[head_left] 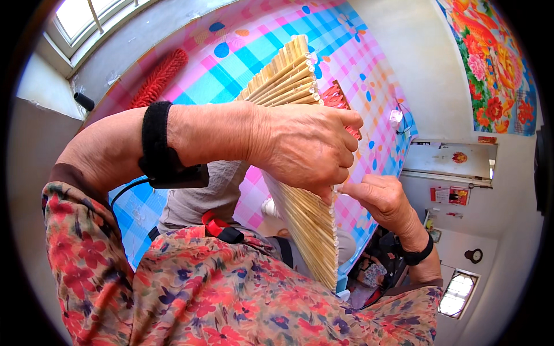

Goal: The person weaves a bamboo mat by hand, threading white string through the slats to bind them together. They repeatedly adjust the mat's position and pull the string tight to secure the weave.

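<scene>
A long mat of pale yellow stalks (pixel 309 222), laid side by side with their cut ends in a row, stands across my lap and rises past my hands. My left hand (pixel 306 141) is closed over the middle of its edge, fingers curled around the stalks. Close beside it, my right hand (pixel 381 199) pinches with thumb and forefinger right at the stalk ends, under the left fingers. What lies in that pinch is too small to make out. A thin pale line of stitching or cut ends runs down the mat's right edge.
A checked pink-and-blue cloth (pixel 254 69) covers the bed-like surface. On it lie a red bristly roll (pixel 161 78), a tray of red pieces (pixel 340 101) behind the mat and a white plug-like item (pixel 396 119) with a cord. A window (pixel 83 26) is at upper left.
</scene>
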Motion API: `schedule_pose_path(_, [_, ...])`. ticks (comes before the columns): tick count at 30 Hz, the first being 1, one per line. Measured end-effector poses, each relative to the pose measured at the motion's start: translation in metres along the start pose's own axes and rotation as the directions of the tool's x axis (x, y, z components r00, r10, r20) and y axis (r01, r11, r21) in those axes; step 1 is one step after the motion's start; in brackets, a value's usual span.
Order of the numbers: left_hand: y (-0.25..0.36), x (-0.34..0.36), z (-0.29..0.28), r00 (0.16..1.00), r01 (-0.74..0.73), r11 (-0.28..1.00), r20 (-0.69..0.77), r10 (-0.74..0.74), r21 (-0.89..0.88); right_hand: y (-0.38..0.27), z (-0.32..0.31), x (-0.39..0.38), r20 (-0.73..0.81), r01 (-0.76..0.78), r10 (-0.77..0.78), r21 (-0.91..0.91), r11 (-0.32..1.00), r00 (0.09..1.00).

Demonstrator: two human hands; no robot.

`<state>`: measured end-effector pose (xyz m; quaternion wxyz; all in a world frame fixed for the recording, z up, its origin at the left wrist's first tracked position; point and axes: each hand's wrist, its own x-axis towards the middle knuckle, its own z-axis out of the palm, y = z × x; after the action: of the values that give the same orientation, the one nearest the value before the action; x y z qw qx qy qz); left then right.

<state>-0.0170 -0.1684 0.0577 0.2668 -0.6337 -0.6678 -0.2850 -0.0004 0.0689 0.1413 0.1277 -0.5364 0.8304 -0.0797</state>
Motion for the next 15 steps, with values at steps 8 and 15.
schedule_pose_path(8, [-0.001,-0.004,0.003,0.999,-0.006,1.0,-0.033,0.006,-0.024,0.003,0.007,0.004,-0.008,0.023,-0.023,0.022,0.999,1.0])
schedule_pose_path(15, [-0.003,-0.005,0.006,1.0,0.01,1.0,-0.004,-0.01,-0.004,0.004,0.014,0.008,-0.02,0.02,-0.019,0.037,0.999,1.0])
